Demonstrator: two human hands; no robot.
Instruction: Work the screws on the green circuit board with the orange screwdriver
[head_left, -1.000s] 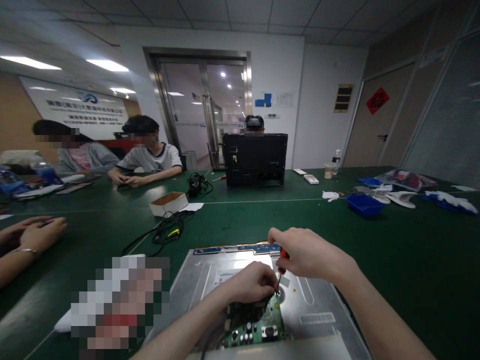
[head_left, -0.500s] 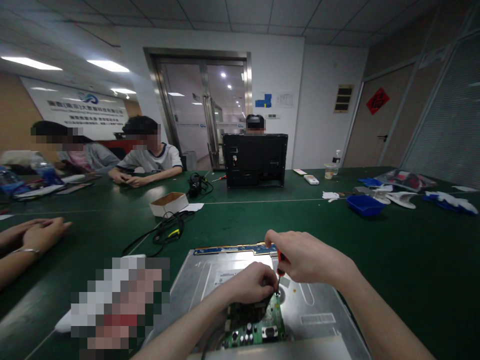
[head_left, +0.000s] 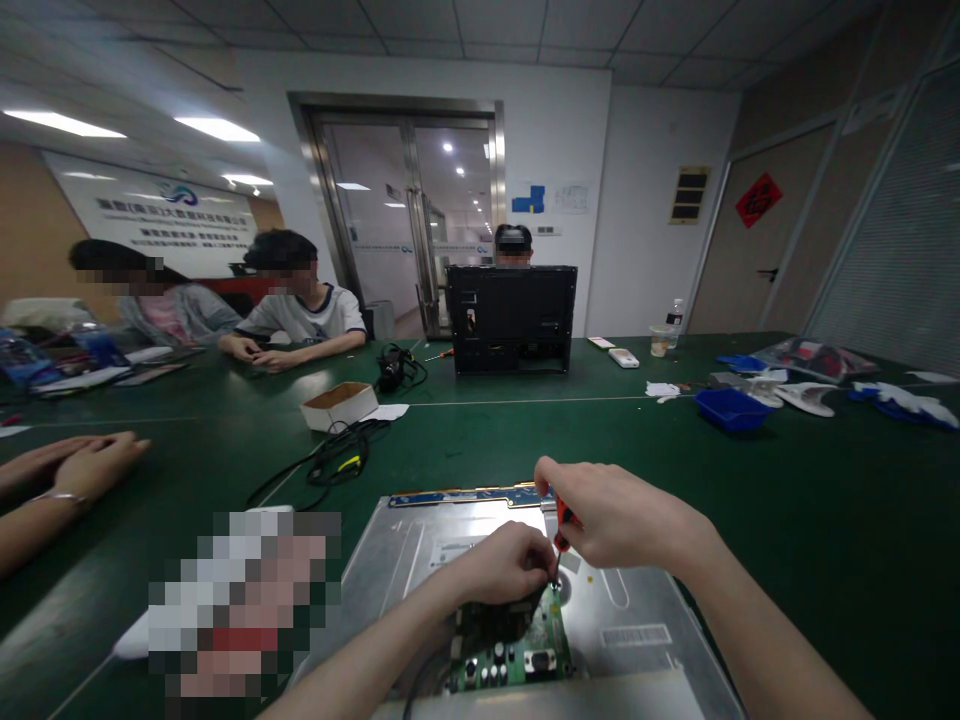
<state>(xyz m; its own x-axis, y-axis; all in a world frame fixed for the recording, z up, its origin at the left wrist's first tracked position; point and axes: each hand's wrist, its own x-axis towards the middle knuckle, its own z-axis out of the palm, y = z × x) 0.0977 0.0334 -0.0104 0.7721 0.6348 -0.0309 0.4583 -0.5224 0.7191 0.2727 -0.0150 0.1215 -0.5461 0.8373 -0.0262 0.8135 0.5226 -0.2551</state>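
My right hand [head_left: 611, 515] is wrapped round the handle of a small red and black screwdriver [head_left: 562, 530]. The screwdriver stands nearly upright, its tip at the upper right corner of a green circuit board [head_left: 540, 640]. Beside the tip, my left hand [head_left: 506, 565] has its fingers pinched together close to the shaft; whether they grip anything is hidden. The board lies on a silver metal panel [head_left: 637, 600], the back of a display, with a blue strip board [head_left: 457, 498] along its far edge. My left hand covers part of the green board.
Left of the panel lie a coiled black cable [head_left: 337, 460], an open white box [head_left: 341, 408] and a blurred-out item [head_left: 240, 600]. Another person's hands [head_left: 90, 465] rest at far left. A black monitor frame [head_left: 514, 320] stands opposite. A blue tray [head_left: 731, 408] and gloves [head_left: 900, 400] lie right.
My right hand shifts very slightly about the screwdriver, whose tip stays at the board's corner. My left hand keeps its place. The hands at far left slide a little to the right.
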